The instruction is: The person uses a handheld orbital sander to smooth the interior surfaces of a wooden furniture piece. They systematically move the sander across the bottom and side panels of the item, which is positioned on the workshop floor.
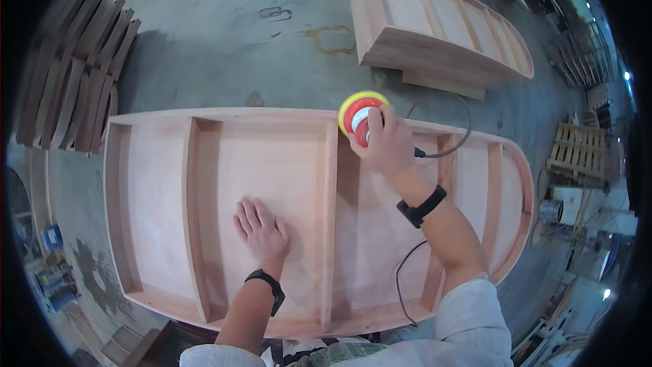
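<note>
Before me lies a pale wooden frame (331,231) with crosswise dividers, a flat panel at its bottom and a rounded right end. My right hand (388,137) is closed around a red and white orbital sander (362,114) with a yellow rim. The sander is at the frame's far edge, near the top of the middle divider; whether its pad touches the wood cannot be made out. My left hand (262,231) rests flat, fingers spread, on the panel between two dividers. A dark cord (465,137) runs from the sander over the far edge.
A second, similar wooden frame (435,44) stands on the floor at the far right. Stacks of curved wooden pieces (78,81) are at the left. A wooden pallet (577,151) and assorted gear line the right side. Another stretch of cord (399,278) crosses the frame's near right part.
</note>
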`<state>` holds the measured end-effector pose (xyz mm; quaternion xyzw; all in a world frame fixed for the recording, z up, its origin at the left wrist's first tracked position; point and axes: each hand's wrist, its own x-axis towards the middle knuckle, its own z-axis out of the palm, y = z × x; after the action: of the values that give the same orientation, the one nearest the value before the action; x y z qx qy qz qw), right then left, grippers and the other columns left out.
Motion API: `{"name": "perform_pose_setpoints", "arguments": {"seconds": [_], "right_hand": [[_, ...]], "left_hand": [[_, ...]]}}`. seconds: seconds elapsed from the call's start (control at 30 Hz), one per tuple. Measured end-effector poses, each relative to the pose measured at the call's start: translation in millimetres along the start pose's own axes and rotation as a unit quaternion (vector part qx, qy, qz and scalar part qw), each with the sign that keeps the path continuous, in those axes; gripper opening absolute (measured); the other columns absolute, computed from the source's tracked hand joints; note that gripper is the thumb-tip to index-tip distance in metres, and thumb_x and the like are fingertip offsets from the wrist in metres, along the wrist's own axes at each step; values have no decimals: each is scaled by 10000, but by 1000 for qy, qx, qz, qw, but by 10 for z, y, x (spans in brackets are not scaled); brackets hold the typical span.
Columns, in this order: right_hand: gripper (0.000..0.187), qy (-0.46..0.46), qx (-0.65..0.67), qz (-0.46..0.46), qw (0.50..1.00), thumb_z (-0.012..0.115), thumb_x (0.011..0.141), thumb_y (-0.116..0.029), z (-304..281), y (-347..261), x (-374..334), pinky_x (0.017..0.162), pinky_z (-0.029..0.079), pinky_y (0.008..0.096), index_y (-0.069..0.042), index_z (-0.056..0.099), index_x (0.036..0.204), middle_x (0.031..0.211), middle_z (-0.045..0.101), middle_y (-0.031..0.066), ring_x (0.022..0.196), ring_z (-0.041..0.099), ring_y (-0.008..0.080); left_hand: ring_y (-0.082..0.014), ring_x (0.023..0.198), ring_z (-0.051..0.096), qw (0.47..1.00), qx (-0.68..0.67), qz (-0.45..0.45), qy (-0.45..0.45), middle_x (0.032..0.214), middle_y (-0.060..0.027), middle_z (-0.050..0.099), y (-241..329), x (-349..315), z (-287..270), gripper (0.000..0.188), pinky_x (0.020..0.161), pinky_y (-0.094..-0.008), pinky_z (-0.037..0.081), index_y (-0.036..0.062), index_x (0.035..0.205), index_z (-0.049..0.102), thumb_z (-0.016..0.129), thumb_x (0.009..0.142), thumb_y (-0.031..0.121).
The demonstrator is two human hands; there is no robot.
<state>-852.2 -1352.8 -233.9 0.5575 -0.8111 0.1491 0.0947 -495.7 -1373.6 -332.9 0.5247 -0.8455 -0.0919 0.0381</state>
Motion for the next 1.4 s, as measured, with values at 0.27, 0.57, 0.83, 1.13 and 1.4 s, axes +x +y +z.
{"name": "perform_pose_setpoints", "arguments": {"seconds": [0.27,0.57,0.83,1.13,1.4], "right_hand": [[695,-437,85,140,885,736,910,-548,247,-74,1847,1057,550,553,-81,690,1423,1457,680,227,1235,717,428],[782,-527,161,143,822,752,903,-649,597,-98,2174,1097,525,465,-44,728,1398,1489,706,200,1327,689,353],[501,-31,26,-64,997,805,905,-422,203,-1137,677,860,587,487,-42,639,1186,1165,669,167,998,724,364],[568,126,-3,-150,981,865,807,-275,586,-1084,322,820,585,483,-43,629,1269,1251,638,154,938,710,362],[643,-170,40,123,977,828,856,-503,352,-1172,1462,911,596,538,-4,684,1235,1284,690,221,1073,748,433]], "left_hand": [[-444,1655,313,999,-12,7,47,1742,-285,399,-105,-4,76,760,1373,-615,177,-49,1612,492,613,967,334],[-452,1618,379,996,-37,24,78,1694,-295,465,-70,14,36,746,1356,-619,227,-49,1560,556,662,940,350],[-454,1651,307,999,-41,11,24,1726,-301,408,-121,8,-59,812,1369,-625,168,-57,1610,486,657,952,386],[-456,1668,261,998,-62,13,-7,1747,-296,376,-117,35,-74,812,1372,-622,129,-63,1623,469,636,971,392],[-466,1671,237,997,-75,7,-12,1746,-304,367,-150,74,-36,812,1367,-633,120,-72,1615,472,634,976,403]]}}
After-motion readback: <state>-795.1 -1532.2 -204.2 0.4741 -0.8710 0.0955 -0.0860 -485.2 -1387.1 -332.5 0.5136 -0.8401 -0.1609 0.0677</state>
